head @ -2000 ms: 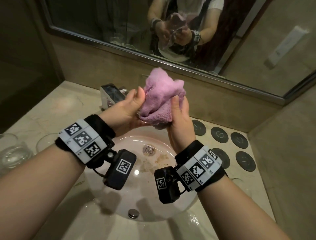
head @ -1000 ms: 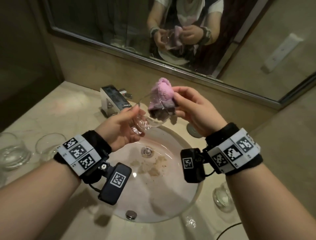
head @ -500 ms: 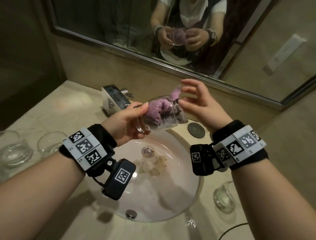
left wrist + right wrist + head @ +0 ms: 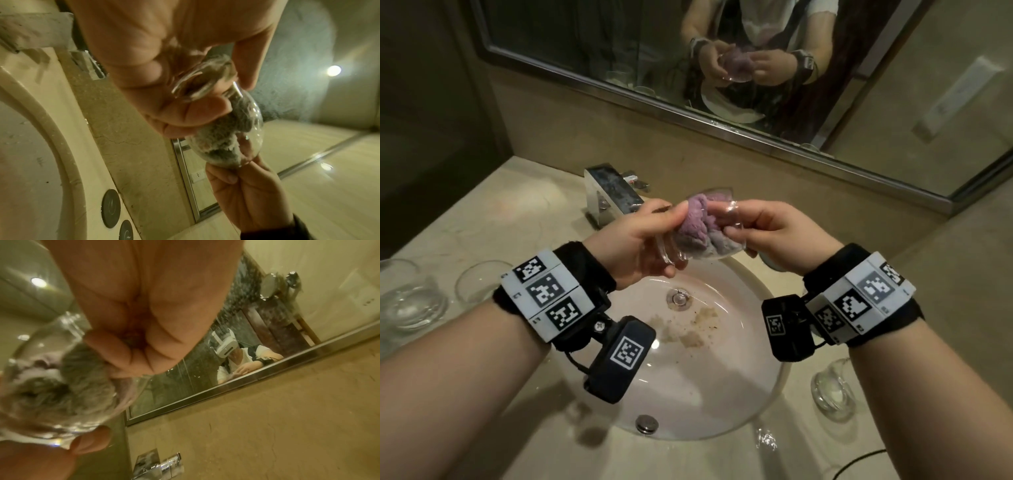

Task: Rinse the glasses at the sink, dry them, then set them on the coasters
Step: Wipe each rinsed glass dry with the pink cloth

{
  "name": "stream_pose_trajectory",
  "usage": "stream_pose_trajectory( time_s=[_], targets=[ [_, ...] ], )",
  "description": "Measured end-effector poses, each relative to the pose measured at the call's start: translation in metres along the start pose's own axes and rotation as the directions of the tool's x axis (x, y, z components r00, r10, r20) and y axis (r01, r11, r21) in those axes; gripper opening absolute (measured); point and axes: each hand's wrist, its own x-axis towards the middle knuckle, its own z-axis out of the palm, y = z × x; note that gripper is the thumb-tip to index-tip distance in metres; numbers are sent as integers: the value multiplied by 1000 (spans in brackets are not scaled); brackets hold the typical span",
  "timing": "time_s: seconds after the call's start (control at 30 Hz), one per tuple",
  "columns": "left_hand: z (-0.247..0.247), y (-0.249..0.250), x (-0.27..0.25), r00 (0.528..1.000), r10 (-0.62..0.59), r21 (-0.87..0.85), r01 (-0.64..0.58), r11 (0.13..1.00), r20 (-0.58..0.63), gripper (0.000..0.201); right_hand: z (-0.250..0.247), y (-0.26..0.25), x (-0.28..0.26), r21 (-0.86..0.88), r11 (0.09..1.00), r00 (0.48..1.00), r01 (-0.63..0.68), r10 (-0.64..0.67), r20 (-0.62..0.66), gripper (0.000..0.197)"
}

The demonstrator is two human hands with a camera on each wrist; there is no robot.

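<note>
Over the sink both hands hold one clear glass (image 4: 678,254), tilted on its side, with a pink cloth (image 4: 698,222) stuffed inside. My left hand (image 4: 669,240) grips the base end, thumb on top. My right hand (image 4: 732,221) pinches the rim end between thumb and fingers. The left wrist view shows the left hand (image 4: 185,97) around the glass (image 4: 254,116) with the cloth (image 4: 218,134) inside, the right hand (image 4: 242,186) beyond, and two dark round coasters (image 4: 110,208) on the counter. In the right wrist view the right hand's fingertips (image 4: 123,366) touch the cloth (image 4: 61,382) at the mouth of the glass (image 4: 61,418).
The round sink basin (image 4: 722,394), stained near the drain, lies below the hands, with a square chrome faucet (image 4: 613,192) behind. Two glasses (image 4: 410,298) (image 4: 479,281) stand on the left counter, another glass (image 4: 832,390) right of the basin. A mirror (image 4: 722,51) backs the counter.
The cloth, first wrapped over the glass, went inside it. The right hand, half a second ago spread at the mouth, now pinches the rim end. Both hands sit slightly lower.
</note>
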Motion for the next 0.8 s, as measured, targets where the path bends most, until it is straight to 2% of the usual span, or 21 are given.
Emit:
stream_pose_trajectory(
  time_s=[0.1,0.23,0.3,0.37,0.4,0.53,0.63,0.7,0.8],
  targets=[
    [1,2,-1,998,54,107,-55,993,14,38,-7,-6,1,83,995,996,-50,43,78,51],
    [-2,2,1,985,174,253,-166,953,-10,42,-6,-7,-2,98,992,990,-83,71,118,46],
    [-3,3,2,970,240,273,-223,936,-29,43,-7,-2,-3,193,979,995,-71,55,84,54],
    [-4,5,4,973,228,215,-215,953,-40,42,-10,3,-6,332,942,999,-40,36,20,62],
    [-3,6,4,979,203,171,-193,966,-37,43,-9,4,-8,339,940,1000,-22,25,-4,64],
    [4,7,7,986,164,139,-159,977,-24,48,8,9,-7,-3,1000,1000,-22,22,-11,74],
    [7,6,9,981,194,220,-184,958,-22,46,18,9,-1,78,996,996,-53,59,-71,77],
    [6,7,8,962,271,401,-260,879,30,46,21,11,-2,233,970,995,-68,84,-59,62],
    [1,12,10,938,311,649,-331,685,151,56,23,15,-5,372,926,996,-69,88,-34,47]
  ],
)
